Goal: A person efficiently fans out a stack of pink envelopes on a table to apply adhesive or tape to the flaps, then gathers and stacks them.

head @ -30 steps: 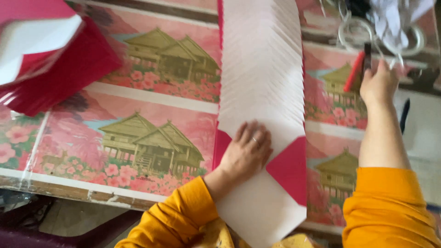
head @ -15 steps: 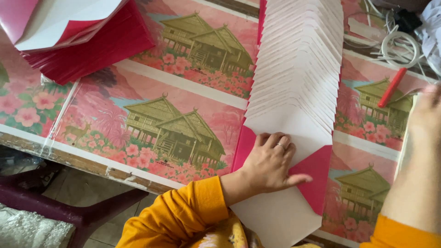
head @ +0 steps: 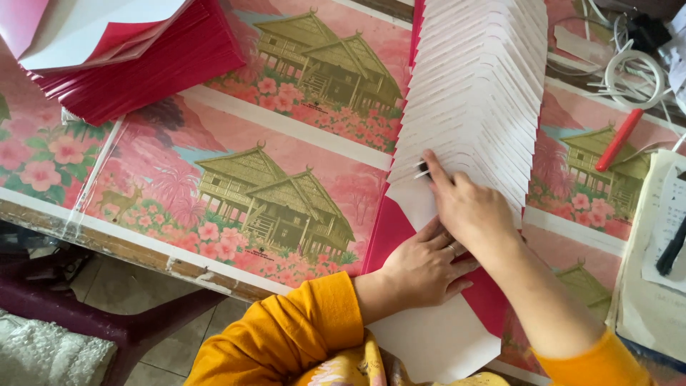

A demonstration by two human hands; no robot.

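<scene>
A long fanned row of white and red envelope sheets point(head: 475, 93) runs up the table from its near edge. My left hand point(head: 421, 268) lies flat on the nearest sheet, fingers spread, holding it down. My right hand point(head: 468, 207) crosses just above it and pinches a small dark tool at the lower left edge of the fanned stack; only the tool's tip shows. Both arms wear orange sleeves.
A stack of red folded sheets point(head: 136, 50) lies at the top left. A red pen point(head: 618, 139), white cable coil point(head: 632, 75) and papers point(head: 657, 250) sit at the right. The table point(head: 271, 179) has a pink house-pattern cover. A purple plastic chair point(head: 107, 322) stands below the table edge.
My right hand came back from the far right of the table and now rests on the fanned stack with a small dark tool. The left hand stayed pressing the sheet.
</scene>
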